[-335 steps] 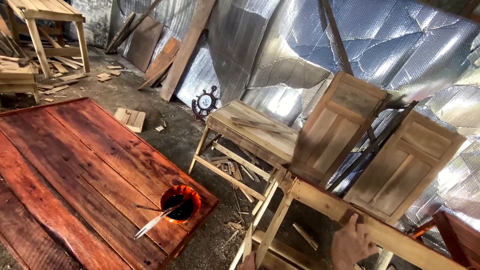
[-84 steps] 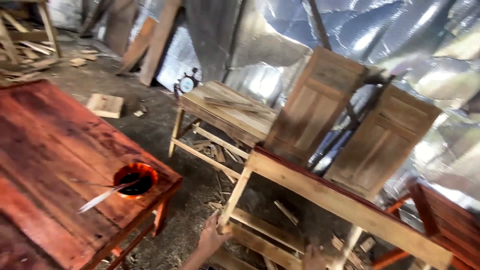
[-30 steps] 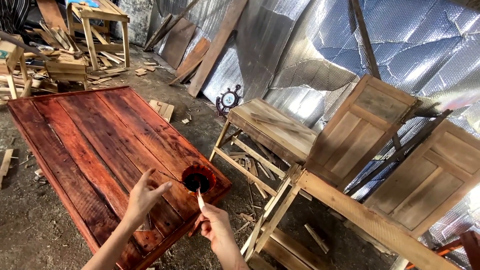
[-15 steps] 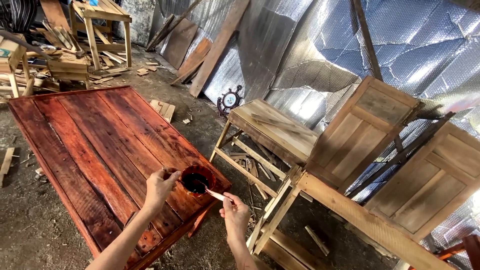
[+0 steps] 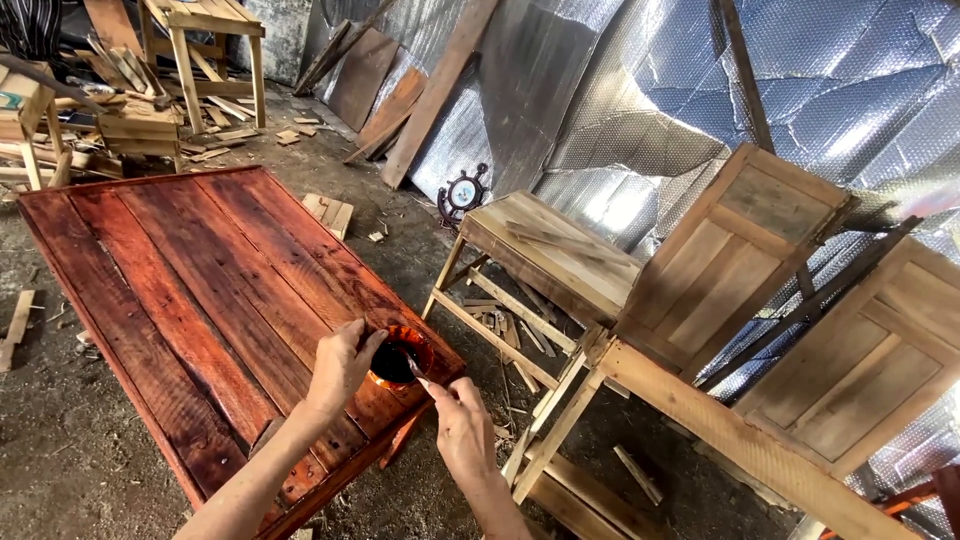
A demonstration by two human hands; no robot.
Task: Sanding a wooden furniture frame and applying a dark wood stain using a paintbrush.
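Both hands have closed in on the bowl (image 5: pixel 398 359) since half a second ago. It sits at the red bench's (image 5: pixel 190 270) near corner, open floor beyond. My left hand (image 5: pixel 340 365) grasps its rim; my right hand's (image 5: pixel 462 425) fingers pinch the brush (image 5: pixel 415 372) dipping inside.

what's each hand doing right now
Left hand: grips the rim of the bowl of stain.
Right hand: closed on a brush dipped in the bowl.
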